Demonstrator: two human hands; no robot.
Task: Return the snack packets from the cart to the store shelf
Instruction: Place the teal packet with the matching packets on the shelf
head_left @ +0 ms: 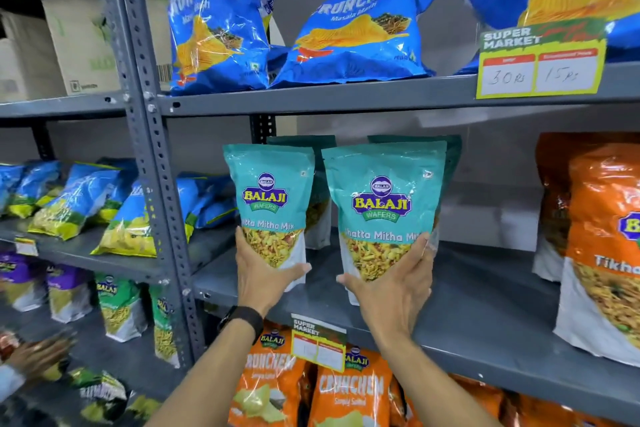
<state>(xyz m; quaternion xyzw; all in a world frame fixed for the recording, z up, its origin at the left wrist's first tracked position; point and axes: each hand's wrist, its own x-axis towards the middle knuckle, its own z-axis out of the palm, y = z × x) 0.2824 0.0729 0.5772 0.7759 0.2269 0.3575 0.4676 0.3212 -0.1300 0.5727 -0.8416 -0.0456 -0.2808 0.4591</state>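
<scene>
Your left hand (pixel 265 274) grips the lower edge of one teal Khatta Mitha Mix packet (pixel 272 198), held upright above the grey middle shelf (pixel 485 305). Beside it, your right hand (pixel 394 284) clasps a second teal packet (pixel 382 208) likewise.

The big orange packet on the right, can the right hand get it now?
Probably not yet. The right hand is full, holding a teal packet. The orange packet stands unblocked farther right on the same shelf.
</scene>
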